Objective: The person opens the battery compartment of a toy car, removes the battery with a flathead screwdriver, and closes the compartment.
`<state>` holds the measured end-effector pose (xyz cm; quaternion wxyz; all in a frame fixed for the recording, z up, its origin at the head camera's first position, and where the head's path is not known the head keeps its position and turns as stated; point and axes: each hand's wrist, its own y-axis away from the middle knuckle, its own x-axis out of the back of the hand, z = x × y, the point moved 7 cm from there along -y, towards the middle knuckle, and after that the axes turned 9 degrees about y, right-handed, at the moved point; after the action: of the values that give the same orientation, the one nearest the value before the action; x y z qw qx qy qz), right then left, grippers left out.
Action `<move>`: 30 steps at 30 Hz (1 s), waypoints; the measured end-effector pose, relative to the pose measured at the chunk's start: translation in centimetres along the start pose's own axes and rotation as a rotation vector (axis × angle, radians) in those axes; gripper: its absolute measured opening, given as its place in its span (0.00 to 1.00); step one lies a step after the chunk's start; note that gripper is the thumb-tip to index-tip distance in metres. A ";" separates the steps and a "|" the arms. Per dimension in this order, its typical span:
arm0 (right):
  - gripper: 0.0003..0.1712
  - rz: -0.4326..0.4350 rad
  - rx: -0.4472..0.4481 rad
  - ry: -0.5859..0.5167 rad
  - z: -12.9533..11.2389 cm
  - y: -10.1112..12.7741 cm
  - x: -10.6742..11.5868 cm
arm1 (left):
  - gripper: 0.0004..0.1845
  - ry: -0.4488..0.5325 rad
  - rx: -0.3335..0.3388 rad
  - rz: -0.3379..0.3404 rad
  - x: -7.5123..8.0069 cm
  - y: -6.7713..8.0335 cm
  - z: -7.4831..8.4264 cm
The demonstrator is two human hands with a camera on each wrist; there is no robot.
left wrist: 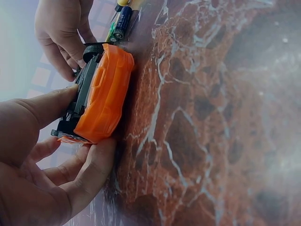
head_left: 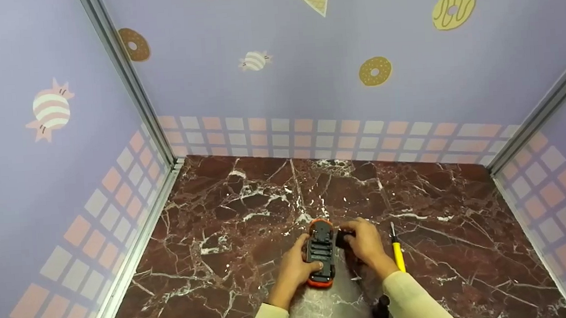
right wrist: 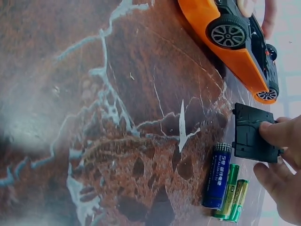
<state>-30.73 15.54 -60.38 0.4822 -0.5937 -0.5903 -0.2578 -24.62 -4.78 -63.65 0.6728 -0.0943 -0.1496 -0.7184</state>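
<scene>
Toy car held belly-up, battery cover in our other grip

Fingers of our left hand (head_left: 297,266) curl round an orange toy car (head_left: 320,253), thumb on one flank and fingertips under the other, so the grip is closed on the car. It lies upside down on the marble surface (head_left: 230,260), black underside facing up and orange roof against the stone, as the left wrist view shows.

Our right hand (head_left: 364,242) pinches a small black cover plate (right wrist: 254,133) between thumb and fingertips, just beside the car's side; that grip is closed on the plate. The plate sits low over the surface, and we cannot tell whether it touches the stone.

Near the plate lie three batteries (right wrist: 225,187) side by side on the surface, one blue and two green, touching each other. A yellow-handled screwdriver (head_left: 397,250) lies just to the right of our right wrist, its tip pointing away from us.

Pale sleeves cover both forearms. Lilac walls with doughnut and sweet prints enclose the surface on three sides.
</scene>
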 end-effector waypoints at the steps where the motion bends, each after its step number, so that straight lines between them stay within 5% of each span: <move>1: 0.17 0.001 0.002 -0.004 0.0 0.0 0.1 | 0.46 -0.003 0.001 0.000 0.0 0.0 0.0; 15: 0.16 -0.033 -0.020 -0.162 1.0 -0.4 0.7 | 0.46 -0.031 -0.002 0.017 0.3 -0.1 0.2; 30: 0.21 0.018 -0.040 -0.214 0.2 -0.3 2.9 | 0.47 -0.013 0.022 0.004 0.1 0.2 0.0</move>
<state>-30.59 16.97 -57.86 0.4066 -0.6327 -0.6279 -0.2002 -24.47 -4.92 -63.57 0.6741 -0.0918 -0.1617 -0.7149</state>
